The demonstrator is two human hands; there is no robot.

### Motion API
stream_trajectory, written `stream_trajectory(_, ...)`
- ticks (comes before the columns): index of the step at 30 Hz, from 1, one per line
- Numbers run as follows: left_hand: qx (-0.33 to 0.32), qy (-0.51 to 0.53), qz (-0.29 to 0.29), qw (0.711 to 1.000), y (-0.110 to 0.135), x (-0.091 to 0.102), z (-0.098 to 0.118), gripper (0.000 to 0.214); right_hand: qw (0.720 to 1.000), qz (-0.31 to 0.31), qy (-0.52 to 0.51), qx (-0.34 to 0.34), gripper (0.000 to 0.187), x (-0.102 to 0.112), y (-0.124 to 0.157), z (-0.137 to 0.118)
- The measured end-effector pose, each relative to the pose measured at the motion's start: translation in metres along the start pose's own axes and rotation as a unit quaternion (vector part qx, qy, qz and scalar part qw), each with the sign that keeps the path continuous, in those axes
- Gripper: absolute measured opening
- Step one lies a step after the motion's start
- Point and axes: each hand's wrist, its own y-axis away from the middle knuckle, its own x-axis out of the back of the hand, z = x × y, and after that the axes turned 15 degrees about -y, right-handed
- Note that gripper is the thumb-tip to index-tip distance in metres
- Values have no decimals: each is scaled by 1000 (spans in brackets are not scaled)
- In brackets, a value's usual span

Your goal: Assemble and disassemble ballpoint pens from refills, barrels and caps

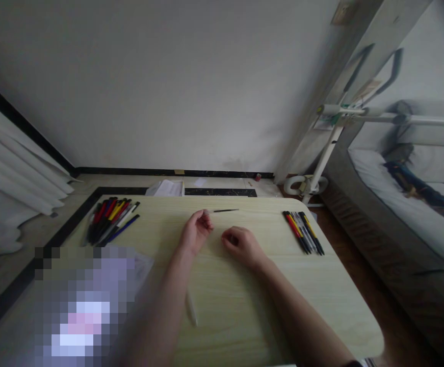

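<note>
My left hand (197, 232) is closed, with a thin dark pen refill (225, 210) pinched at the fingertips and pointing right above the table (237, 316). Just to the right, my right hand (242, 245) is curled with the thumb against the fingers; whatever is inside, if anything, is hidden. A whitish pen barrel (192, 308) lies on the tabletop beside my left forearm. At the far left sits a loose pile of pens (110, 221) in red, black, yellow, blue and clear. On the right, several pens (303, 233) lie side by side in a neat row.
A blurred-out patch (80, 311) covers the near left of the table. Beyond the table stand a wall (176, 86) and a white box with papers (166, 188) on the floor. A white exercise frame (329, 148) and a sofa (409, 244) are to the right, a curtain (11, 163) left.
</note>
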Motion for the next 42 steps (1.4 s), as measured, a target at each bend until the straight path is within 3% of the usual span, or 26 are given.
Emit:
stream_trajectory(11,11,37,3,999,-2,4,-2,7,984,-151,60,67,10,-30,16,-38)
stream_trajectory(18,6,43,-21,999,0,6,-1,8,965,-241,75,65,22,-48,53,-72)
stream_trajectory(21,-1,53,-32,998,-1,8,-2,8,958,-266,97,56,39,-51,64,-84)
stream_trajectory(30,9,60,-29,998,0,9,1,6,956,-226,184,43,40,-58,76,-91)
stream_trajectory(38,9,49,-20,999,7,11,7,1,957,-194,210,38,37,-62,85,-73)
stream_trajectory(42,-1,48,-13,999,13,11,7,4,958,-157,236,47,28,-78,94,-48)
